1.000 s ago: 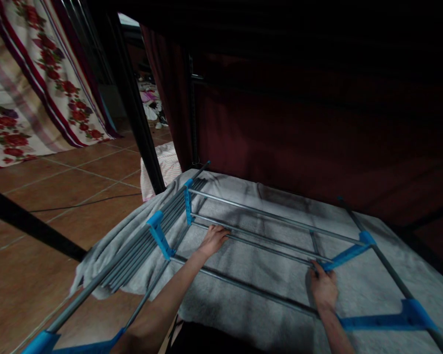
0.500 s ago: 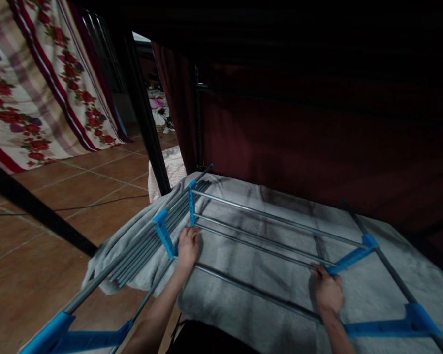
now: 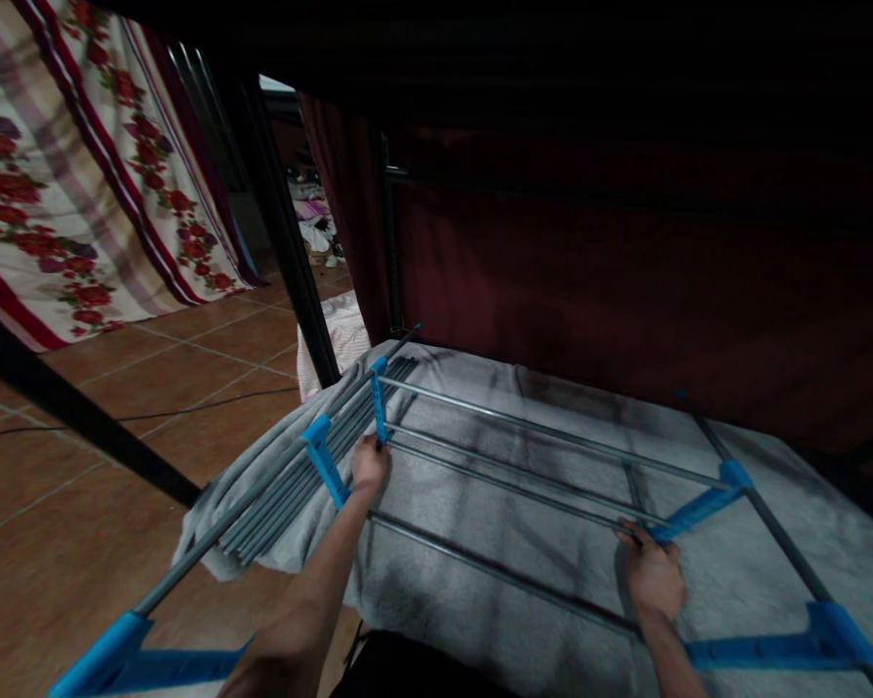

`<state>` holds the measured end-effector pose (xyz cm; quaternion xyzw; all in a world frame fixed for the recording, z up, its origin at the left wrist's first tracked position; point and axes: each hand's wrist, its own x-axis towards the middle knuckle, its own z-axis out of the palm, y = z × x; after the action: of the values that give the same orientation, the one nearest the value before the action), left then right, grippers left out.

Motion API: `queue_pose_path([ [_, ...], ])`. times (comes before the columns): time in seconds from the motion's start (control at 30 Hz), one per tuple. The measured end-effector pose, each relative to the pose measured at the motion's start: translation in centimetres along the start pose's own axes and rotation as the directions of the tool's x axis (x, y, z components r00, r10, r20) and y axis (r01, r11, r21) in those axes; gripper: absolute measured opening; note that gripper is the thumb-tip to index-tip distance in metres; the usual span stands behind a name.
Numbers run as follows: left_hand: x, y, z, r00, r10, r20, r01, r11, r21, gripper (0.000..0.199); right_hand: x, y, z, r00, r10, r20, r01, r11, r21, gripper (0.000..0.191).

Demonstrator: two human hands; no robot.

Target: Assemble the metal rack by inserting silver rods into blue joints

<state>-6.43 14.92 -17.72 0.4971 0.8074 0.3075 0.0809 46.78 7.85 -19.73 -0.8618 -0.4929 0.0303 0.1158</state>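
Note:
A rack frame of grey metal tubes and blue plastic brackets lies across the grey blanket (image 3: 472,543). My left hand (image 3: 371,465) is closed at the lower end of a blue bracket (image 3: 378,399) on the left side, where a thin tube comes in; its fingertips are partly hidden. On the right, my right hand (image 3: 655,577) pinches the end of a grey tube (image 3: 509,482), close to another blue bracket (image 3: 695,512). Nearer to me, a thicker tube (image 3: 480,565) runs beneath my right wrist.
Several loose grey tubes (image 3: 320,465) lie bundled on the blanket at the left. Black bed posts (image 3: 291,233) stand beyond, with a dark red curtain (image 3: 553,281) behind. A floral cloth (image 3: 80,194) hangs over the tiled floor (image 3: 210,339), where a cable runs.
My left hand has moved slightly up and away from me, from beside the tubes onto the bracket's lower end. The right hand keeps its hold near the tube's end.

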Motion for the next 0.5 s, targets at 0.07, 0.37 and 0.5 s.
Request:
queue_pose_path([
  [0.07, 0.1, 0.0, 0.0, 1.000, -0.006, -0.006, 0.006, 1.000, 0.004, 0.015, 0.0, 0.1, 0.0, 1.000, 0.001, -0.006, -0.001, 1.000, 0.005, 0.051],
  [0.37, 0.0, 0.7, -0.2, 1.000, -0.010, -0.013, 0.010, 1.000, 0.019, 0.015, 0.0, 0.0, 0.0, 0.999, -0.018, -0.033, 0.019, 1.000, 0.015, 0.050],
  [0.5, -0.1, 1.4, -0.2, 0.999, -0.041, -0.021, 0.042, 0.999, 0.022, 0.013, -0.1, 0.0, 0.1, 0.999, -0.014, -0.052, 0.014, 1.000, -0.002, 0.050],
])
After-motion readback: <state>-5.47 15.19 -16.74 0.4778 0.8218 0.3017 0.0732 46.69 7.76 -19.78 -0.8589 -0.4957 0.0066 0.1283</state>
